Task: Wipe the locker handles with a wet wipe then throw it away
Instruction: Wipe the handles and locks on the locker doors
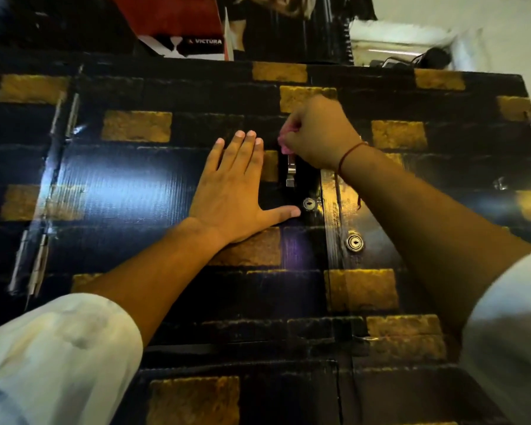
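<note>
1. Against the dark locker door (pixel 129 185), head view: left hand (pixel 233 191) lies flat, fingers straight, thumb spread beside a keyhole (pixel 309 204).
2. Right hand (pixel 318 133) curls its fingers around a pinkish wet wipe (pixel 284 145), atop the metal handle (pixel 291 171) just right of the left fingertips.

Left hand (pixel 238 187) lies flat, fingers (pixel 246 148) straight and together, thumb spread wide. Right hand (pixel 316 133) is curled into a fist, wrist bent, both forearms outstretched.

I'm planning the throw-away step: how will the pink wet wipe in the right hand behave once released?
The pink wet wipe is bunched in the right hand against the metal locker handle, so probably limp and light. It would likely drop without rolling.
</note>
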Tool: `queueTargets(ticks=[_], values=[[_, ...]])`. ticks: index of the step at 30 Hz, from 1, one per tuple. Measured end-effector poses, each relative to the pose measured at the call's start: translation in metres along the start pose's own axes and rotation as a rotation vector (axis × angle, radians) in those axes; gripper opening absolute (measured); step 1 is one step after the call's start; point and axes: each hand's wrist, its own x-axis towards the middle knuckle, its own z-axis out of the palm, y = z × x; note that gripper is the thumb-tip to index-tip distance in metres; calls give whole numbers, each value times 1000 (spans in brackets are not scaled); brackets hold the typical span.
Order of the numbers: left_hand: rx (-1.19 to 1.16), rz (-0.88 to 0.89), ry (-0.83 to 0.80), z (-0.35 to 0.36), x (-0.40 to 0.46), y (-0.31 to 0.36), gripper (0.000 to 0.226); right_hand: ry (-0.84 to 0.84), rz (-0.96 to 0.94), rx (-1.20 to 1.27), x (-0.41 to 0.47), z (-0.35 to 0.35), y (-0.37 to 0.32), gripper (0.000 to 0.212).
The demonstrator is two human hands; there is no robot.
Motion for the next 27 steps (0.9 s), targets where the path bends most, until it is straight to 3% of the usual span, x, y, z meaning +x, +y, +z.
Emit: queueTargets(ticks=[5, 10, 15, 18, 22, 25, 27], values=[[-44, -97, -1, 0, -1, 1, 142, 67, -288, -383, 5, 25, -9, 26], [-61, -51, -25, 3, -8, -1, 142, 157, -507, -430, -42, 44, 10, 28], [-54, 48, -48, 0, -21, -7, 142, 62, -566, -600, -75, 31, 14, 44], [-51, 80, -55, -1, -25, -10, 141, 52, -586, -667, -82, 26, 12, 44], [-32, 91, -91, -4, -25, -10, 142, 7, -696, -658, -88, 24, 9, 38], [-37, 101, -104, -6, -25, -11, 143, -15, -788, -562, -82, 17, 13, 21], [-32, 103, -87, -6, -25, -12, 143, 133, -739, -362, -73, 11, 22, 21]])
